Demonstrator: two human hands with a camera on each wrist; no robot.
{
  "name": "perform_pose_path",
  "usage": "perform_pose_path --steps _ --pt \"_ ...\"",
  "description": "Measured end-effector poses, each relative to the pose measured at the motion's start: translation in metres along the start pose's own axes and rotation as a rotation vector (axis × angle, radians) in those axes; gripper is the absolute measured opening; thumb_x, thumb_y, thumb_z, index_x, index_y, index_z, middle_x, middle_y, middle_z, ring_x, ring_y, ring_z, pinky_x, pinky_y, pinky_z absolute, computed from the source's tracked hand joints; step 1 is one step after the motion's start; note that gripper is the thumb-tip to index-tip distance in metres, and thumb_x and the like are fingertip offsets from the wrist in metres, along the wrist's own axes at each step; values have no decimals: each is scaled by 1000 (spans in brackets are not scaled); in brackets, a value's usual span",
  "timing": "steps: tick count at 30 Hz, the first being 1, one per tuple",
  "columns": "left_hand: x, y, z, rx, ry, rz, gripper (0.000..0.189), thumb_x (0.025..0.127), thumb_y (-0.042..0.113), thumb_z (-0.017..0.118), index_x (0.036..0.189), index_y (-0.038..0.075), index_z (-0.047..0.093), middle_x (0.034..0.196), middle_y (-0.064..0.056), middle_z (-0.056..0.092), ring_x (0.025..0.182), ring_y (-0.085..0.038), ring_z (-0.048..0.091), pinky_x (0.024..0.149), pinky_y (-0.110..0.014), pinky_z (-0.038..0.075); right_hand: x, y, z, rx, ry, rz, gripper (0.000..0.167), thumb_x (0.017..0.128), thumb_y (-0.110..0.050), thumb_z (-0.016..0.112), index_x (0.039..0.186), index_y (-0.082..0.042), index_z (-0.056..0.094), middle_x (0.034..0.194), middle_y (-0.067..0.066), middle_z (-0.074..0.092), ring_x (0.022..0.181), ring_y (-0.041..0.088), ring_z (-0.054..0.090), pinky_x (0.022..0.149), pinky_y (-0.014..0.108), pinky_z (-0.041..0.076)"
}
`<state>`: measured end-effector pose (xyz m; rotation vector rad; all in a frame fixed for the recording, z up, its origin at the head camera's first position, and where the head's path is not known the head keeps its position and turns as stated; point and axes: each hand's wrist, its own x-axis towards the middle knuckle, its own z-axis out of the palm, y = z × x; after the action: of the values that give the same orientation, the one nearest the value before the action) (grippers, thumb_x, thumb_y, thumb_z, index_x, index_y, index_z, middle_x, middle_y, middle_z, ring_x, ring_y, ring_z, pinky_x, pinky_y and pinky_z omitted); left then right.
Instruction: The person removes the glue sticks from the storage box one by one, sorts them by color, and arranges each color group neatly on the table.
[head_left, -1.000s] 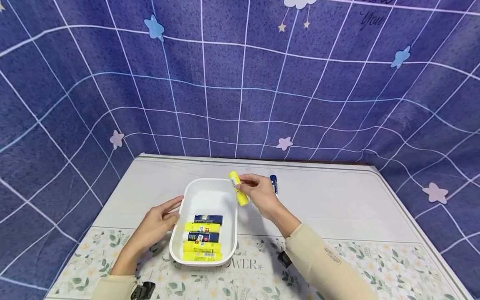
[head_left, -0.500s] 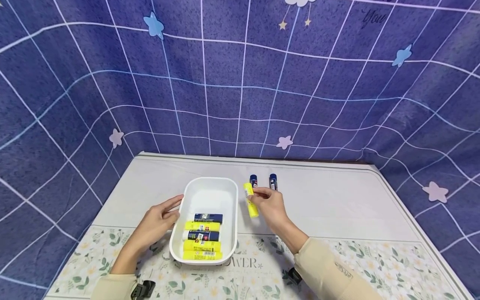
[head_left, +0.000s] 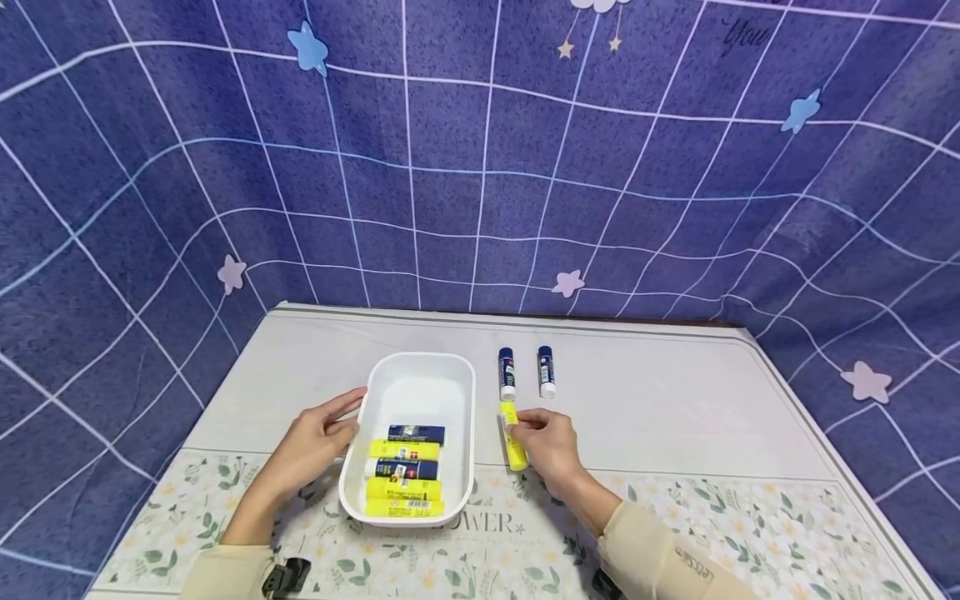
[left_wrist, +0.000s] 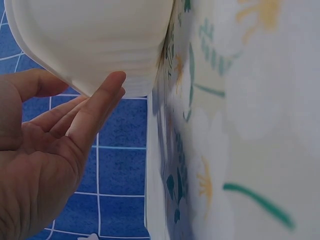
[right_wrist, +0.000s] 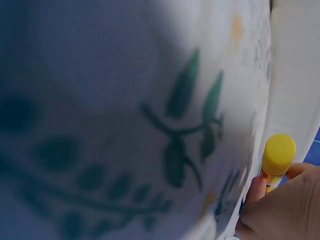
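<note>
My right hand (head_left: 553, 448) pinches a yellow glue stick (head_left: 513, 442) low at the table, to the right of the white plastic tray (head_left: 474, 425). Its yellow end cap (right_wrist: 279, 153) pokes out past the fingers in the right wrist view. My left hand (head_left: 313, 442) touches the tray's left side with fairly straight fingers; the left wrist view has those fingers (left_wrist: 102, 100) against the tray's outer wall. Inside the tray, yellow glue sticks (head_left: 405, 489) and navy ones (head_left: 416, 434) lie crosswise in the near half.
Two navy glue sticks with white ends, one (head_left: 507, 373) just beyond the held stick and another (head_left: 547, 372) to its right, lie on the table (head_left: 660, 400). A flower-print strip (head_left: 750, 525) covers the near part. Behind the table hangs a blue grid-patterned cloth (head_left: 450, 208).
My right hand has carried the yellow glue stick from the tray's right rim rightward and toward me, down to the table. The left navy stick has come into view. My left hand stays put.
</note>
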<state>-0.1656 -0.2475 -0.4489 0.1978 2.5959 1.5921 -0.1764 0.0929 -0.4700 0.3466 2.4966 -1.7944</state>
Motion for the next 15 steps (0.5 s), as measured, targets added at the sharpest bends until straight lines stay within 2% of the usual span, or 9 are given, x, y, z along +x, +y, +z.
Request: perform_pose_path --steps 9,15 --pt "0 0 -1 8 -1 -2 56 106 13 54 160 11 40 158 -23 47 129 -38 64 93 -29 63 -7 3 -2 -137 35 -15 24 86 -13 80 106 -1 76 89 8 71 73 14 62 57 22 52" --pt "1 -2 -1 16 -5 -9 55 106 12 54 160 11 40 158 -22 47 128 -37 65 91 -26 63 -7 3 -2 -172 32 -24 22 84 -16 83 100 -3 76 83 7 70 70 15 62 58 24 52"
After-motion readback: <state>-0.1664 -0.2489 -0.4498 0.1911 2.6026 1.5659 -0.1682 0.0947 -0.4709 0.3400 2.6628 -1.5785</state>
